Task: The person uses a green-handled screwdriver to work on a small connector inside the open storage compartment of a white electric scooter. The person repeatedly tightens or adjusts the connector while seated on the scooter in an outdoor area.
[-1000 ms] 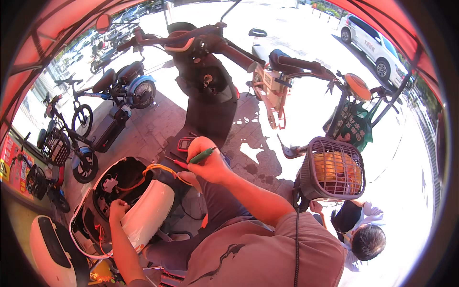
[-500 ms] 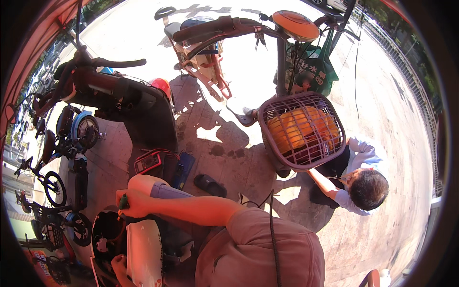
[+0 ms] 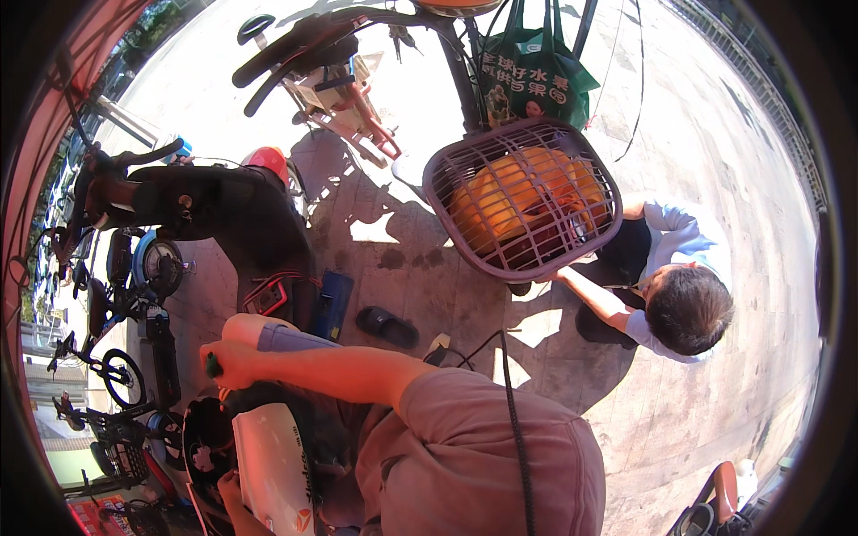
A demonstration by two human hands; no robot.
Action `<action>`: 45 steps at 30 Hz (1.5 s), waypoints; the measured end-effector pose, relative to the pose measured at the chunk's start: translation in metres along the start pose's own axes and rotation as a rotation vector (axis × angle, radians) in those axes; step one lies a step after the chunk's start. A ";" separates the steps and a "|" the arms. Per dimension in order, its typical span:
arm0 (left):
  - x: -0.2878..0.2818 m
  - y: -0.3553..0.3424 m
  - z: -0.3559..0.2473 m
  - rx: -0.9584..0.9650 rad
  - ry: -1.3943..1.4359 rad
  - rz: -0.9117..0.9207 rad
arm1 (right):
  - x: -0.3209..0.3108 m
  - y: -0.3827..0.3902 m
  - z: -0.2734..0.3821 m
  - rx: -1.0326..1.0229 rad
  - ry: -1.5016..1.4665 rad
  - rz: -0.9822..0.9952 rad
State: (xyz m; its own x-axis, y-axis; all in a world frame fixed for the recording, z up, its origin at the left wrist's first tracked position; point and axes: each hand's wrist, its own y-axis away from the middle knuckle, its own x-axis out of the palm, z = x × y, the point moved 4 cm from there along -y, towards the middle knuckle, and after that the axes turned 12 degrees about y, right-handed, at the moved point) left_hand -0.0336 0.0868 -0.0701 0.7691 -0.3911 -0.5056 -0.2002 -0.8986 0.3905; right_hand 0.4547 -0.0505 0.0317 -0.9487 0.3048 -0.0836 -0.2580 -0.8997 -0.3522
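My right arm reaches left across the view, and my right hand [image 3: 238,364] is closed round a dark green tool handle [image 3: 213,365]. Something thin and orange shows just below that hand; its kind is too small to tell. Beneath it is a white body panel [image 3: 271,460] of a scooter, with a dark open cavity [image 3: 207,427] on its left side. Low in the picture, my left hand [image 3: 230,488] is at the panel's left edge by the cavity. Its fingers are partly hidden.
A dark scooter [image 3: 268,214] stands ahead on the left. A red-framed meter [image 3: 279,297], a blue box [image 3: 333,304] and a black slipper [image 3: 387,326] lie on the paving. At right, a person [image 3: 684,277] crouches behind a bike basket [image 3: 527,201] holding something orange.
The whole view has shifted, with the basket and scooter now farther left and higher. My right hand still grips the green handle above the cavity; the crouching person's arm remains by the basket.
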 end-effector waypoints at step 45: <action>0.027 0.101 -0.040 0.048 -0.110 -0.004 | 0.072 0.029 -0.026 0.069 0.371 0.130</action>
State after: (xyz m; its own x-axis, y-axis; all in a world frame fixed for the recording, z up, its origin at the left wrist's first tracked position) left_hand -0.0085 -0.0067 -0.0134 0.6994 -0.4044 -0.5893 -0.2280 -0.9077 0.3524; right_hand 0.3839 -0.0464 -0.0091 -0.8470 0.2676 -0.4594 -0.1633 -0.9532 -0.2544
